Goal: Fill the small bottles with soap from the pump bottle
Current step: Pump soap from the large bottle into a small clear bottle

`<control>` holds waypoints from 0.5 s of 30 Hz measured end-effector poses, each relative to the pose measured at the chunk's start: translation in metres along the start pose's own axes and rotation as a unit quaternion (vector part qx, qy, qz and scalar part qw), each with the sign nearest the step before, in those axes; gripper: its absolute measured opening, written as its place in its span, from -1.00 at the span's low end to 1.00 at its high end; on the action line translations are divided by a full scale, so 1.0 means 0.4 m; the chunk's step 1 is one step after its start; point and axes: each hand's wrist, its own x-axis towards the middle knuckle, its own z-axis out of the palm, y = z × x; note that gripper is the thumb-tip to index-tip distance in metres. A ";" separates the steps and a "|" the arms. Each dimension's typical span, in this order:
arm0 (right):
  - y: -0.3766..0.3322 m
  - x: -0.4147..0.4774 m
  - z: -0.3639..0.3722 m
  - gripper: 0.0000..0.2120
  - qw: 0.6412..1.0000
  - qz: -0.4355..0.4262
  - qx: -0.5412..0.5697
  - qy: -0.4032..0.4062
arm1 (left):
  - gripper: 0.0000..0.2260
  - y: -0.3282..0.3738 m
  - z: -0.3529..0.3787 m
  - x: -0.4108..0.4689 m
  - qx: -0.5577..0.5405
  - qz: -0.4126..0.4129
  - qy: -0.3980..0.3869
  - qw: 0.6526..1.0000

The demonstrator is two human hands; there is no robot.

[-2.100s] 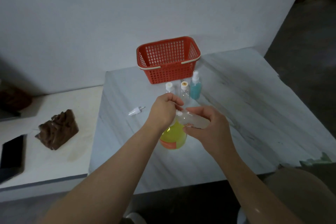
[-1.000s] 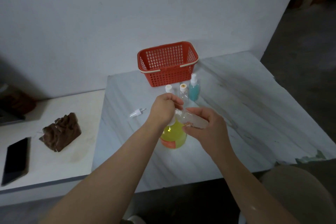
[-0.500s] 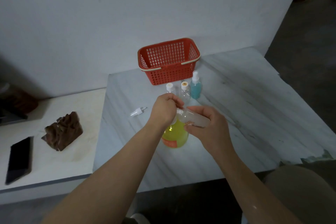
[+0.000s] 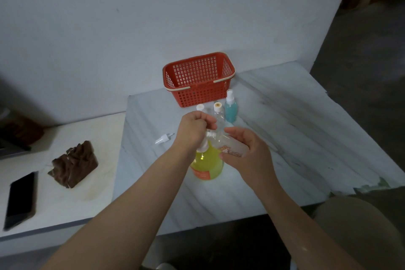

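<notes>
The left hand (image 4: 194,129) curls down over the head of the pump bottle (image 4: 207,164), which stands upright on the table (image 4: 285,127) near its front edge. From that position, I judge, a downward press would drive soap out of the spout. The right hand (image 4: 245,155) clamps fingers and thumb round the small bottle (image 4: 230,147), held in the air just above the pump bottle's shoulder so its mouth meets the spout. Its long axis lies tilted near level, neck pointing left and slightly away, base toward the right palm.
</notes>
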 end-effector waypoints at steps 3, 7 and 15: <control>0.003 0.002 -0.002 -0.59 1.000 0.004 -0.007 -0.002 | -0.69 -0.003 0.004 0.003 0.001 -0.009 -0.005 1.000; 0.010 0.014 0.001 -0.58 1.000 0.002 -0.009 0.004 | -0.66 -0.008 0.008 0.008 0.023 -0.010 -0.005 1.000; 0.031 0.025 0.011 -0.57 1.000 -0.003 0.000 0.011 | -0.65 -0.027 0.012 0.010 0.046 -0.005 -0.003 0.999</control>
